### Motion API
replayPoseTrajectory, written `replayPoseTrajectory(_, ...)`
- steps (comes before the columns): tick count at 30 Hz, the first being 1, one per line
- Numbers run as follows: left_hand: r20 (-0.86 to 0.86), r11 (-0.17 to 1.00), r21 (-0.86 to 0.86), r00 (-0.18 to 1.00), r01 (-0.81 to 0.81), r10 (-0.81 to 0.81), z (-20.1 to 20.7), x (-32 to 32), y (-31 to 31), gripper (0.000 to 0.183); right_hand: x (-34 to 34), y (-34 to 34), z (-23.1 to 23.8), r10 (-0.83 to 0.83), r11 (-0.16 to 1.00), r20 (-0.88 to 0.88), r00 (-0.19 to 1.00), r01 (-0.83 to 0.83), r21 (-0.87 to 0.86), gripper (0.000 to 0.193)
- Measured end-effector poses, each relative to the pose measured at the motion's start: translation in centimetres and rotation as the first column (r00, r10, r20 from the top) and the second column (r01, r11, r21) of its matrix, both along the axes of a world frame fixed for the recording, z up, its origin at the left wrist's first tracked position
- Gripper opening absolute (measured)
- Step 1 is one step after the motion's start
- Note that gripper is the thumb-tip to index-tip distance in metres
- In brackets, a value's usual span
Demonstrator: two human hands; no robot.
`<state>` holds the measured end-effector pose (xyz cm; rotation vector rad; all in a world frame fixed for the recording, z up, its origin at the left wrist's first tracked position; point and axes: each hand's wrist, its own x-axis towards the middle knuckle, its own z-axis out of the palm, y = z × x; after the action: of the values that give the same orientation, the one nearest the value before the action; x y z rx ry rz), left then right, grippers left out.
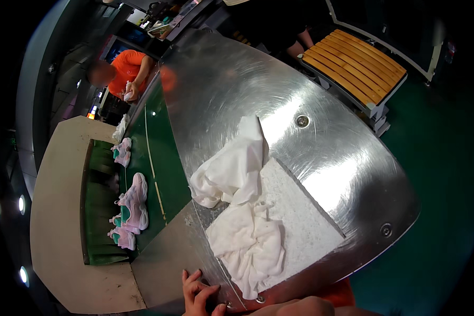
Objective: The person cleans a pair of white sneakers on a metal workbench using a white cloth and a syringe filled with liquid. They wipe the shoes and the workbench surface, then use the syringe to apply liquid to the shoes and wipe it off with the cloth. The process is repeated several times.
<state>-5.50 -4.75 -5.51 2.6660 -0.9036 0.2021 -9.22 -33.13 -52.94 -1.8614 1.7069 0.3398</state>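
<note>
My left hand (197,295) rests at the lower edge with its fingers apart and lightly bent, on the metal tabletop's near side. It holds nothing that I can see. Nearest to it is a crumpled white cloth (247,239), which lies partly on a rough white slab (297,224). Another white cloth (229,174) is bunched just beyond, touching the first. Bare skin of an arm (305,306) crosses the lower edge to the right; my right hand does not show.
Left of the metal table (216,84) runs a green belt (155,137) carrying pink-and-white sneakers (137,203) beside a green curtain flap (100,210). A person in orange (126,73) handles something white at the far end. A slatted wooden seat (355,63) stands far right.
</note>
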Motion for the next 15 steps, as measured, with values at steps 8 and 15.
replayPoseTrajectory(8,-0.084,0.993,0.019,0.990,0.115,-0.113,1.8,0.2,-1.9,0.042,-1.0,-1.1,0.5,-0.159,0.987,0.138,0.978,0.153,0.052,0.044)
replayPoseTrajectory(15,-0.205,0.930,-0.106,0.908,0.351,-0.366,4.0,3.0,-1.8,0.033,-6.1,-1.3,5.2,-0.235,0.970,0.308,0.922,0.203,0.133,0.042)
